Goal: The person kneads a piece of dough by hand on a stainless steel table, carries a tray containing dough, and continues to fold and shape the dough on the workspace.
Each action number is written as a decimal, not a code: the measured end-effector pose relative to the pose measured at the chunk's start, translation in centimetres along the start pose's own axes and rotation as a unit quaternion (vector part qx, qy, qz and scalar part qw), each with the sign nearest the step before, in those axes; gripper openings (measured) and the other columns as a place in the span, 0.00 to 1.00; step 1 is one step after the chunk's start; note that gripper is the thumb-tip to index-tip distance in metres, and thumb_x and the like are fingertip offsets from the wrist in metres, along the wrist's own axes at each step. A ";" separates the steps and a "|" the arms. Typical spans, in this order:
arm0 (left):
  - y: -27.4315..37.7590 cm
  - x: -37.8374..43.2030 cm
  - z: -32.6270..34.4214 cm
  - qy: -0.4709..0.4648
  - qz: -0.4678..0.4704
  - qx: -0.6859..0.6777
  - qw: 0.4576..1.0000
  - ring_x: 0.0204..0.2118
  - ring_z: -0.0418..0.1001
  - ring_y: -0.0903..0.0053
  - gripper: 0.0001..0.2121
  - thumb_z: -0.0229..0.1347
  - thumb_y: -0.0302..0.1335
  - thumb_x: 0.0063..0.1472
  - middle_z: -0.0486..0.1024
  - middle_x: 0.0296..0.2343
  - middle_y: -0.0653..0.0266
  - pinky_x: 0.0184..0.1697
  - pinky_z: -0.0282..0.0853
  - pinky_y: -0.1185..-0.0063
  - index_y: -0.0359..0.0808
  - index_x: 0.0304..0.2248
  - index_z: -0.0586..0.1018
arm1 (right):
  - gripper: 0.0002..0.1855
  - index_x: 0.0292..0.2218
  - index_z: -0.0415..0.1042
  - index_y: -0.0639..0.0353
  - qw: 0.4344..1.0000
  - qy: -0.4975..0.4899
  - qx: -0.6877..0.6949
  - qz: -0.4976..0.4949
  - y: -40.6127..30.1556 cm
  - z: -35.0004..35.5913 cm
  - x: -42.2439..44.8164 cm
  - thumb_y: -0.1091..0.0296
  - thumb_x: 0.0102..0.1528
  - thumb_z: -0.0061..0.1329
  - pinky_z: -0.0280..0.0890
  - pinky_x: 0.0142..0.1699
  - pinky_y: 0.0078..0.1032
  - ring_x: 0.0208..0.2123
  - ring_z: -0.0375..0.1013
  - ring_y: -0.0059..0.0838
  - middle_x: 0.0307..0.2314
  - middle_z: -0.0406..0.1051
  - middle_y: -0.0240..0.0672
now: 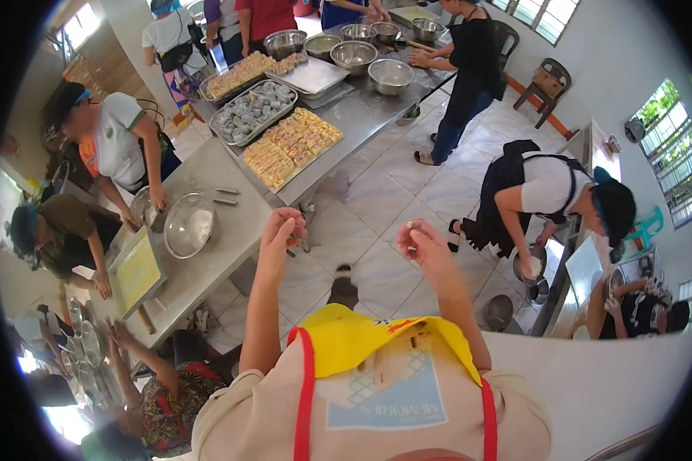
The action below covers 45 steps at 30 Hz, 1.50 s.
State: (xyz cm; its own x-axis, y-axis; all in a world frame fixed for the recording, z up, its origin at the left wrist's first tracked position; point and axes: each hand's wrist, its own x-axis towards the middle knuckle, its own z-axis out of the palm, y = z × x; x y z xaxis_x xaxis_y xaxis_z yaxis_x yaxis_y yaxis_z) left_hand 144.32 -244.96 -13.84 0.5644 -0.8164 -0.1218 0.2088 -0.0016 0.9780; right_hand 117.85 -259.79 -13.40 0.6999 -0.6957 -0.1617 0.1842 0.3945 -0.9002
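Note:
My left hand is raised above the tiled floor, close to the corner of the steel table. Its fingers curl loosely and hold nothing that I can see. My right hand hangs at about the same height over the floor, loosely bent, with no object visible in it. Both hands are apart from any surface. Ahead of the left hand, a flat tray of cut yellow pastry lies on the steel table. Behind it sits a tray of grey, powder-coated pieces. I wear a yellow apron with red straps.
On the left, people work at a second table with steel bowls and a yellow-lined tray. Another person bends over a bowl at right. A person in black stands at the far table. Plastic chairs line the wall.

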 end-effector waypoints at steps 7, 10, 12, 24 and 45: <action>-2.0 20.2 3.0 0.028 -0.069 0.003 0.997 0.31 0.69 0.85 0.08 0.45 0.31 0.61 0.71 0.30 0.71 0.34 0.62 0.84 0.41 0.37 0.71 | 0.08 0.38 0.67 0.54 0.994 0.104 -0.014 0.043 -2.9 -5.6 15.5 0.65 0.58 0.40 0.57 0.33 0.15 0.29 0.64 0.16 0.30 0.69 0.27; 1.1 27.8 8.1 -0.043 -0.030 0.027 0.998 0.33 0.69 0.85 0.07 0.45 0.32 0.61 0.71 0.32 0.73 0.36 0.62 0.84 0.42 0.37 0.71 | 0.08 0.38 0.67 0.55 0.994 0.110 -0.021 -0.004 -7.0 -7.8 21.1 0.66 0.58 0.40 0.58 0.33 0.16 0.28 0.64 0.17 0.29 0.69 0.27; 2.0 33.0 11.8 -0.105 -0.029 0.047 0.993 0.34 0.70 0.85 0.08 0.45 0.32 0.61 0.71 0.32 0.72 0.37 0.63 0.84 0.42 0.38 0.71 | 0.07 0.37 0.67 0.55 0.993 0.109 -0.022 -0.043 -10.0 -9.3 23.8 0.66 0.58 0.39 0.58 0.33 0.16 0.28 0.65 0.18 0.29 0.69 0.28; -0.2 52.7 34.8 -0.239 -0.045 0.014 0.970 0.34 0.69 0.84 0.09 0.47 0.32 0.62 0.71 0.33 0.71 0.38 0.63 0.84 0.40 0.40 0.70 | 0.07 0.37 0.67 0.54 0.980 0.197 0.016 0.018 -18.2 -30.1 38.8 0.65 0.57 0.40 0.58 0.34 0.14 0.28 0.64 0.15 0.28 0.68 0.27; 7.5 72.5 41.3 -0.331 0.194 0.024 0.923 0.33 0.70 0.77 0.06 0.51 0.29 0.57 0.72 0.28 0.66 0.38 0.63 0.80 0.36 0.32 0.73 | 0.08 0.38 0.68 0.56 0.991 0.045 -0.115 -0.059 -31.9 -41.0 59.3 0.69 0.56 0.40 0.59 0.34 0.17 0.30 0.64 0.17 0.31 0.69 0.32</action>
State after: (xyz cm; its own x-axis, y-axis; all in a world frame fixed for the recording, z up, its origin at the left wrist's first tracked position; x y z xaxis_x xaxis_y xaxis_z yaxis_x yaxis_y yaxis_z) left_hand 153.85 -327.98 -8.31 -0.0258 -0.9351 0.3533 0.0489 0.3518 0.9348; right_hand 125.24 -338.24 -10.88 0.6167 -0.7837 -0.0749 0.0924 0.1666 -0.9817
